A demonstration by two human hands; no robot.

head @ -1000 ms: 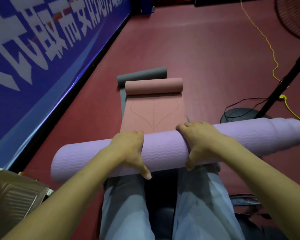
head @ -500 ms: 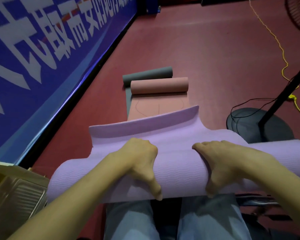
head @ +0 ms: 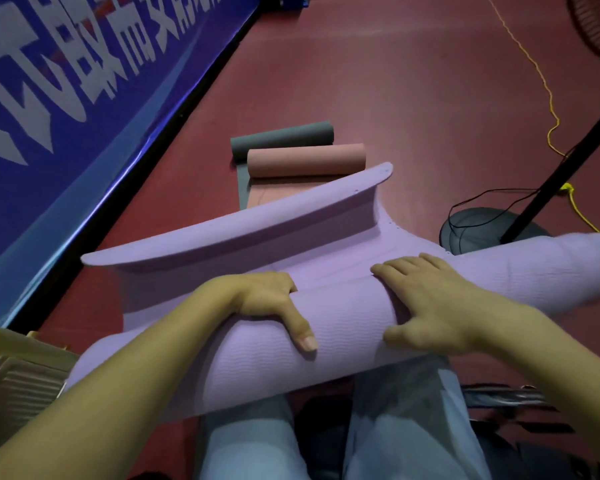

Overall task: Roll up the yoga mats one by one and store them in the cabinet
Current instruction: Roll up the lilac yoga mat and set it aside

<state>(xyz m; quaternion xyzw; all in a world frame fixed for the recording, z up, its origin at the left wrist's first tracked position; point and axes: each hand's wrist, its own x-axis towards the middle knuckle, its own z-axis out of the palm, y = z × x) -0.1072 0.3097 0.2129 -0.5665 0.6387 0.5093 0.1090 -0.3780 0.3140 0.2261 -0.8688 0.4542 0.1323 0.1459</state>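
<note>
A purple yoga mat (head: 343, 327), mostly rolled, lies across my thighs, its loose end flap standing up in front of the roll. My left hand (head: 274, 303) grips the roll left of centre, fingers tucked over its far side and thumb on top. On the right half my right hand (head: 433, 303) presses on the roll with fingers spread. Beyond, on the floor, lie a pink mat (head: 305, 161), partly rolled, and a grey mat (head: 281, 137) behind and under it.
A blue banner wall (head: 84, 98) runs along the left. A fan stand's dark round base (head: 478, 226) and slanted pole sit at right, with black and yellow cables (head: 534, 71) on the red floor. A cardboard box (head: 14, 375) is at lower left.
The purple mat's outer end has come loose from the tight roll and risen into a wide flap. The roll has come nearer to me and my hands have shifted on it.
</note>
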